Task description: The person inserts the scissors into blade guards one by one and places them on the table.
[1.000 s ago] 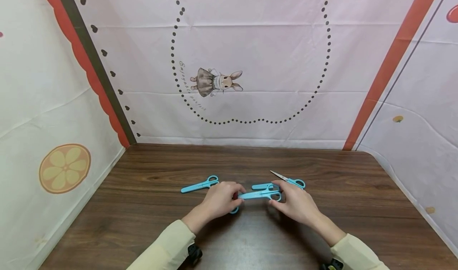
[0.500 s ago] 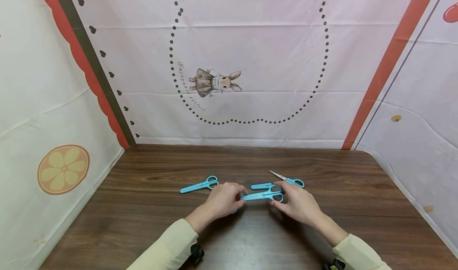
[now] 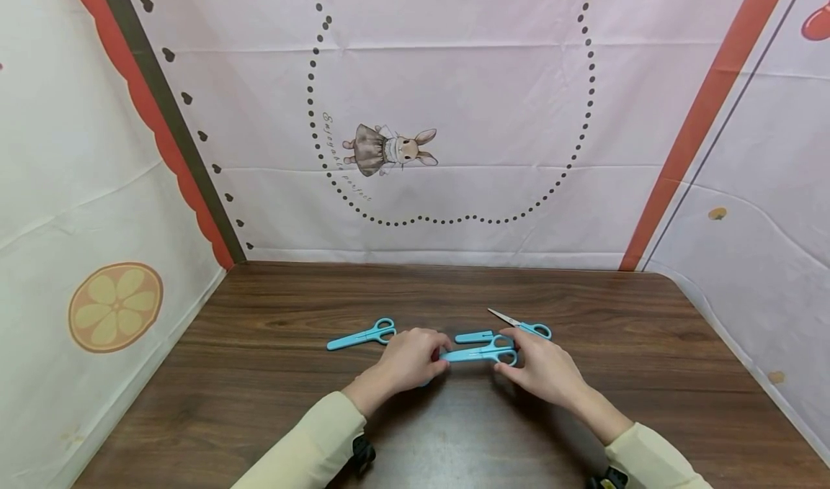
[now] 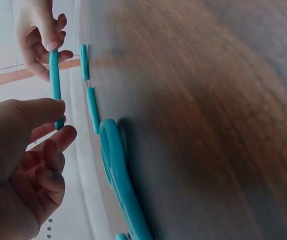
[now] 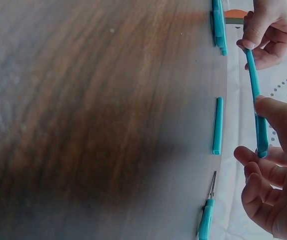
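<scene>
My left hand point(image 3: 413, 359) pinches the sheathed blade end of light blue scissors point(image 3: 473, 354) between thumb and fingers. At the other end, my right hand point(image 3: 541, 363) grips the finger loops. In both wrist views these scissors are held off the table, seen edge-on. Behind them lies a loose blue sheath point(image 3: 474, 338). Scissors with bare blades point(image 3: 521, 325) rest behind my right hand, blades pointing back and left. Beyond my left hand lies a sheathed pair of scissors point(image 3: 363, 335). Another blue pair point(image 4: 121, 175) lies on the table near my left hand, mostly hidden by it in the head view.
A brown wood-grain table point(image 3: 272, 402) lies under everything. White printed cloth point(image 3: 493, 114) hangs at the back, with more cloth along the left and right sides.
Both hands and the held scissors have shifted slightly to the right. My left hand now covers more of the pair on the table beneath it. The other scissors and the loose sheath stay put.
</scene>
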Tool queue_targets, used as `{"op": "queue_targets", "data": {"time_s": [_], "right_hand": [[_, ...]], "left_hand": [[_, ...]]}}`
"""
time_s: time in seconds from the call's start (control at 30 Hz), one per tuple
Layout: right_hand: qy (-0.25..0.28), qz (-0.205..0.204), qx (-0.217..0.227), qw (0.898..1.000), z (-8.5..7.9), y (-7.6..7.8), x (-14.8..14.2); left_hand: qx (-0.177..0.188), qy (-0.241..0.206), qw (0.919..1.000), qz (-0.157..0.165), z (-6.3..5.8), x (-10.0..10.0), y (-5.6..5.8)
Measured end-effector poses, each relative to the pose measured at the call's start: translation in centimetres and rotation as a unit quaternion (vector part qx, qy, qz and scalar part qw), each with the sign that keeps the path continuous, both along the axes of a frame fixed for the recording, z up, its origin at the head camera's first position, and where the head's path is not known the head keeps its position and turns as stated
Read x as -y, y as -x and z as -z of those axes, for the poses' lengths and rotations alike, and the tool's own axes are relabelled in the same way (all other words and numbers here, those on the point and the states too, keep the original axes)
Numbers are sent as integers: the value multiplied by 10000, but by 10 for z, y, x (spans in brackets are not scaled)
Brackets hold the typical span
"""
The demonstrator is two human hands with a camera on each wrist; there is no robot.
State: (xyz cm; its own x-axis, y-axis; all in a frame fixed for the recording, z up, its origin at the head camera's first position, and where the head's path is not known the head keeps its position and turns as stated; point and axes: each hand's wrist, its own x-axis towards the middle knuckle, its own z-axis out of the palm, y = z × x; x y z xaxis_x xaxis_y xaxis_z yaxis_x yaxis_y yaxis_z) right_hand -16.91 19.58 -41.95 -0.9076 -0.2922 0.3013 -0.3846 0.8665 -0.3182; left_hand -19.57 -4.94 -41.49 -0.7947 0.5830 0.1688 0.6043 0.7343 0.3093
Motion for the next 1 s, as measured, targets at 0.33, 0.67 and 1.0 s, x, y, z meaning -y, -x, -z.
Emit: {"op": "queue_targets", "data": {"time_s": [0.33, 0.67, 1.0], "right_hand": [[22, 37, 122, 9999, 0, 0, -5], [-40, 28, 279, 9996, -1, 1, -7], [-173, 161, 618, 9978, 0, 1, -8]], "left_hand": [[-14, 55, 10000, 77, 1, -5, 3], [-15, 282, 9996, 79, 2, -10, 4], [-92, 551, 9983, 147, 5, -15, 5]]}}
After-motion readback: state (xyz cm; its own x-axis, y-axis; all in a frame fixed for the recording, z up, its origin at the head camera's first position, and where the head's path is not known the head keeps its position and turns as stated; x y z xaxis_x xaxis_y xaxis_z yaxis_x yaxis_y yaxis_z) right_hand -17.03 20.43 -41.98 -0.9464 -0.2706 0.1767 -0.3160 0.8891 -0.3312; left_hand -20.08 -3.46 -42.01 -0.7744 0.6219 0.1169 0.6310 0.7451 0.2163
